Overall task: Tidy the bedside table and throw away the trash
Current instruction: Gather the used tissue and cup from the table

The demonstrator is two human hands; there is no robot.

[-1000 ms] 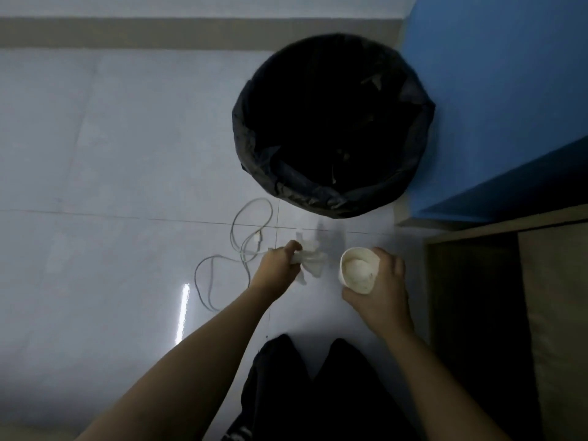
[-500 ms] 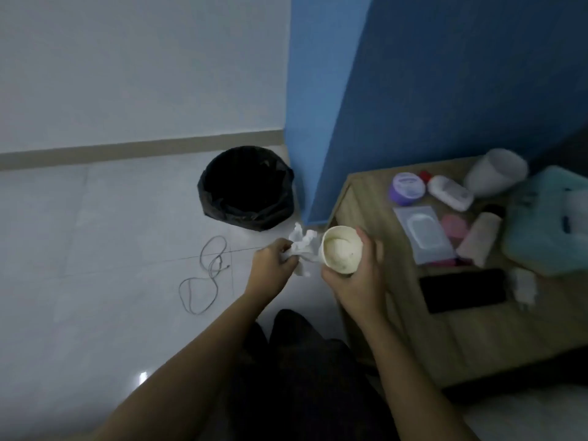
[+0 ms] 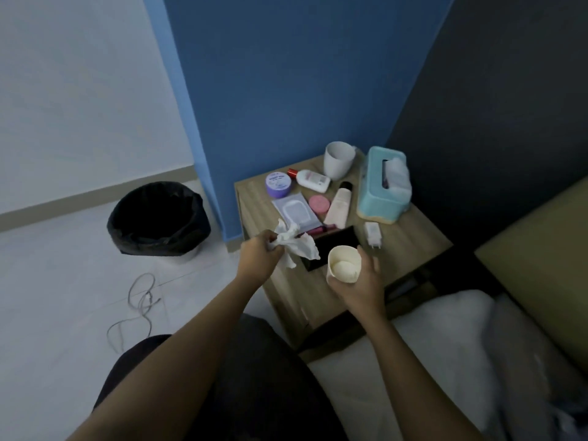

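A thin pale cable lies in loose loops on the floor at the far left. Beyond it the bin, lined with a black bag, stands by the blue wall, just left of the worktop. The left grip is clenched on a crumpled white tissue, held above the worktop's near left corner, well apart from the bin. Next, the right grip is wrapped round a paper cup with a pale lump inside. The cup is held upright over the near edge, in front of a black phone.

Farther back on the worktop lie a purple tin, a white bottle, a wipes pack, a pink round case and a cream tube. A white mug stands at the far edge, with a teal tissue box to its right. A white charger plug lies nearer. A bed fills the near right.
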